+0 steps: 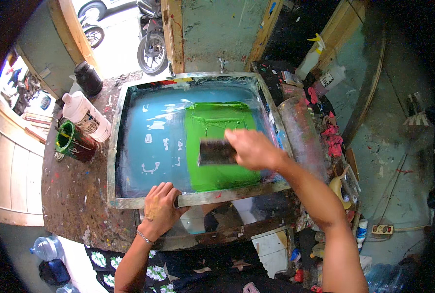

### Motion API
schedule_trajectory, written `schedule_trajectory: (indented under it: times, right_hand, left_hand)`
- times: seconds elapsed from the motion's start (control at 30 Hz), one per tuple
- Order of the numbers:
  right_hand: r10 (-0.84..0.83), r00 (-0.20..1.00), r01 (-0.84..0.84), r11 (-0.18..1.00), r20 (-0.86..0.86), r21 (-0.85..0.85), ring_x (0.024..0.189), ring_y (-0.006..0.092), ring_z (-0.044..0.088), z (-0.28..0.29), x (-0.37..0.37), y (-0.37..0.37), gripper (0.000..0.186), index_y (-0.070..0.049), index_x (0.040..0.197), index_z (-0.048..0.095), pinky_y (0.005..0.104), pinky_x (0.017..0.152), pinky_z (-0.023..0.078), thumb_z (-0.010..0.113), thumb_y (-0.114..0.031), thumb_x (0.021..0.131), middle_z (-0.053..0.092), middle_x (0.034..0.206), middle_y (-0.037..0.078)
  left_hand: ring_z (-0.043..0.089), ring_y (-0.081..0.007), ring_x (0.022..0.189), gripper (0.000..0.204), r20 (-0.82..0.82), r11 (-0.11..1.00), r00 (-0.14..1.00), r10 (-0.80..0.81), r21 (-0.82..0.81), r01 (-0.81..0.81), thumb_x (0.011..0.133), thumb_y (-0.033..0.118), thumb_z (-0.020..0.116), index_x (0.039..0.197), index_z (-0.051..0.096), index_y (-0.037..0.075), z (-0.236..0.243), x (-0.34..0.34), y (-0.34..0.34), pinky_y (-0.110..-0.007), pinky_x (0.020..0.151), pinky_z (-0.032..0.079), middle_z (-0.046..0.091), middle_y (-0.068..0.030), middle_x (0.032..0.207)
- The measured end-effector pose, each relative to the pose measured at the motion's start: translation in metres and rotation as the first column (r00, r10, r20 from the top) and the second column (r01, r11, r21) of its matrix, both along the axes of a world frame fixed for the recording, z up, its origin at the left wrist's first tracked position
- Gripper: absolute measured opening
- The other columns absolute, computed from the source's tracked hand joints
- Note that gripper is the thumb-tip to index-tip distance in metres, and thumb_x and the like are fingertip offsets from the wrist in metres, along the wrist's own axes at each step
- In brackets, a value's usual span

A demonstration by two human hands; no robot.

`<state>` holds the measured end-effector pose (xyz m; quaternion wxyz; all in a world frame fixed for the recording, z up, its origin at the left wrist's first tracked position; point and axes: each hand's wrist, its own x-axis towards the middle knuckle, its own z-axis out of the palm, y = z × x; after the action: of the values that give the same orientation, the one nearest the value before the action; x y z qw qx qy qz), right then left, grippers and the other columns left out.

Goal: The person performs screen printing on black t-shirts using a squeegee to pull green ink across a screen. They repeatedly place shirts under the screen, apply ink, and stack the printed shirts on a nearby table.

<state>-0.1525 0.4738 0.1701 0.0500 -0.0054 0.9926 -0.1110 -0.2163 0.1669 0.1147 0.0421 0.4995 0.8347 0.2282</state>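
Observation:
A wooden-framed printing screen [119, 136] with blue-teal mesh lies on the worktable. Bright green ink [202, 179] covers a broad rectangle on the right half of its mesh, with ridges of thicker ink toward the far end. My right hand [256, 150] grips a dark squeegee [215, 152] over the green patch; both look smeared by motion. On the frame's near edge, left of the ink, my left hand [160, 207] is closed over the wood, its thumb along the near side. Pale stencil marks [164, 143] show on the mesh's left half.
The stained worktable [76, 195] holds a green-rimmed ink pot [76, 141], a white bottle [86, 117] and a dark jar [87, 79] at left. A spray bottle [311, 58] and pink rags [332, 134] sit at right. Beyond the doorway stands a motorcycle [153, 51].

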Motion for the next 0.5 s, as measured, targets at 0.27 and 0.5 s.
schedule_trajectory:
  times: [0.27, 0.5]
  right_hand:
    - [-0.017, 0.973, 0.072, 0.97, -0.23, 0.232, 0.094, 0.0327, 0.065, -0.026, 0.062, -0.029, 0.016, -0.004, 0.102, 0.056, 0.0459, 0.082, 0.05, 0.057, -0.004, 0.087, 0.062, 0.096, 0.015]
    - [0.005, 0.897, 0.161, 0.927, -0.442, 0.338, 0.098, 0.0317, 0.066, -0.058, -0.032, 0.035, 0.017, -0.006, 0.106, 0.058, 0.0467, 0.086, 0.05, 0.055, -0.007, 0.09, 0.063, 0.099, 0.014]
  left_hand:
    - [0.058, -0.0275, 0.092, 0.043, 0.005, 0.999, 1.0, 0.002, -0.049, -0.002, 0.062, 0.025, 0.091, 0.092, 0.067, 0.005, -0.005, -0.001, 0.001, -0.039, 0.08, 0.047, 0.057, -0.0075, 0.093]
    - [0.058, -0.0272, 0.092, 0.043, -0.007, 1.0, 1.0, -0.015, -0.025, 0.015, 0.062, 0.026, 0.091, 0.089, 0.065, 0.006, -0.009, -0.001, -0.001, -0.039, 0.079, 0.046, 0.055, -0.0073, 0.091]
